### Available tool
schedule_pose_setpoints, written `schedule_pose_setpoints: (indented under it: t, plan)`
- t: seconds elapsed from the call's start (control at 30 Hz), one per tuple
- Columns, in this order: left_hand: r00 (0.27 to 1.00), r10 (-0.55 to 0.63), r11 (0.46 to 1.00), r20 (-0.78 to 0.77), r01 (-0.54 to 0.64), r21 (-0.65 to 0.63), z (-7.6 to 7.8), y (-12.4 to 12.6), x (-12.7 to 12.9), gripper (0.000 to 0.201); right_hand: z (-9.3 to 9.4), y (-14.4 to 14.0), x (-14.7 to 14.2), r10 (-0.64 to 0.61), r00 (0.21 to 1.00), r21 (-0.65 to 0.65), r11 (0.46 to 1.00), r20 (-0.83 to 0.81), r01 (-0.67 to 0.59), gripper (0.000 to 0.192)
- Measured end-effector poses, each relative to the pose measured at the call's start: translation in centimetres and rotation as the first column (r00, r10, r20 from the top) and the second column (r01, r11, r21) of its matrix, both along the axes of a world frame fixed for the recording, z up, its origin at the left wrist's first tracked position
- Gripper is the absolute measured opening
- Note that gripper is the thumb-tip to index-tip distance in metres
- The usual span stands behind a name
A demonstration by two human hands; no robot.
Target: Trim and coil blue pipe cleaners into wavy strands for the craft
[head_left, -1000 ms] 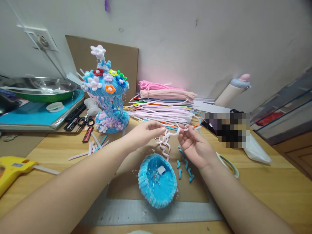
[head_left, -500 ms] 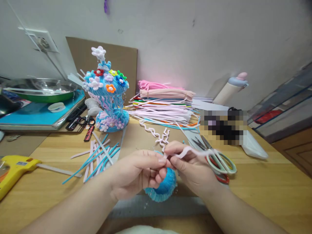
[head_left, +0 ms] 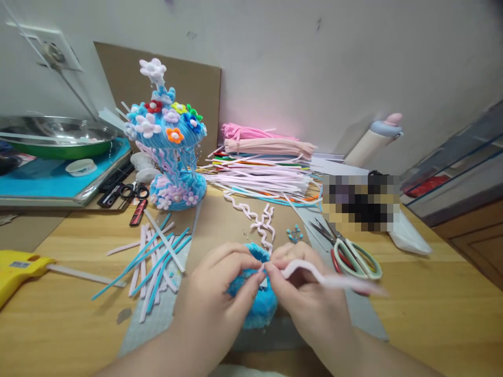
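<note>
The fuzzy dome (head_left: pixel 253 309) under the hands is bright blue. The wavy stem (head_left: pixel 314 272) looks pale pink, though blurred. The scissors (head_left: pixel 353 259) have pale green and red handles. The glue gun (head_left: pixel 18 267) is yellow. The tabletop (head_left: pixel 432 303) is light wood grain.

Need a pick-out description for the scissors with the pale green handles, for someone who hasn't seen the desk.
Start at the wooden table and find the person's right hand near the front edge. Just beyond it, on the grey mat, lie the scissors, blades pointing to the back left. Their pale green and red handles set them apart from the small black-handled scissors by the blue flowered ornament.
</note>
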State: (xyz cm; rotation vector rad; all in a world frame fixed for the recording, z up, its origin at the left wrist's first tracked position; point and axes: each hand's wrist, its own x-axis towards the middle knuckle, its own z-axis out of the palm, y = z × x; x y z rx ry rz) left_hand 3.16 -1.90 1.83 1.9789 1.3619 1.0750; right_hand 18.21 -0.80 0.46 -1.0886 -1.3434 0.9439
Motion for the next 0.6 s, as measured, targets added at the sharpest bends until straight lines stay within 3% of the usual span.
schedule_pose_setpoints:
  t: [0.13, 0.27, 0.4, 0.6]
  plan:
    - [1.000, -0.007, 0.992, 0.021, 0.004, 0.126, -0.3, -0.1, -0.2, 0.008, 0.0, -0.3, -0.5, 0.047, 0.995, -0.131, 0.990, -0.083, -0.058, 0.011]
    - [1.000, -0.019, 0.981, 0.025, 0.014, 0.193, -0.5, -0.3, -0.5, 0.013, -0.4, -0.4, -0.4, 0.089, 0.988, -0.177, 0.978, -0.128, -0.112, 0.012]
    - [0.999, -0.034, 0.977, 0.013, 0.030, 0.213, -0.6, -0.4, -0.7, 0.015, -1.1, -0.6, 0.3, 0.195, 0.981, -0.195, 0.962, -0.006, -0.192, 0.011]
    - [0.998, -0.047, 0.981, 0.040, 0.039, 0.192, -0.5, -0.7, -0.7, 0.019, -1.5, -1.2, 1.3, 0.236, 0.955, -0.147, 0.966, 0.179, -0.211, 0.004]
